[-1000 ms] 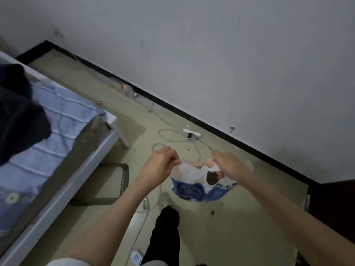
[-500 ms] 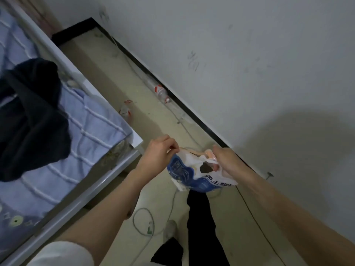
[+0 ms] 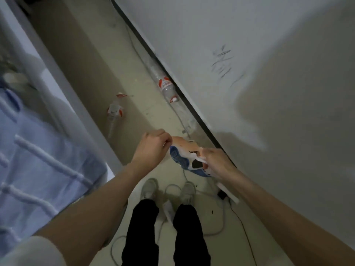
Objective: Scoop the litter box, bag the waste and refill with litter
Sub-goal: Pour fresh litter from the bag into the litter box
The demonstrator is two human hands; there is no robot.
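Plastic bag [image 3: 182, 160] pinched between left hand [image 3: 151, 148] and right hand [image 3: 215, 162] fingers, contents hidden, frame blurred.

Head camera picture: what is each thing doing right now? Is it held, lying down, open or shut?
Plastic bag: held up off the floor, mouth pulled open.
Left hand: grips the bag's left edge.
Right hand: grips the bag's right handle.
Bottle by the wall: lying on the floor.
Bottle near the bed: lying on the floor.

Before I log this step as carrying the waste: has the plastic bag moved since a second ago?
Yes. The plastic bag, pinched by the left hand and right hand, has gone past the power strip along the baseboard.
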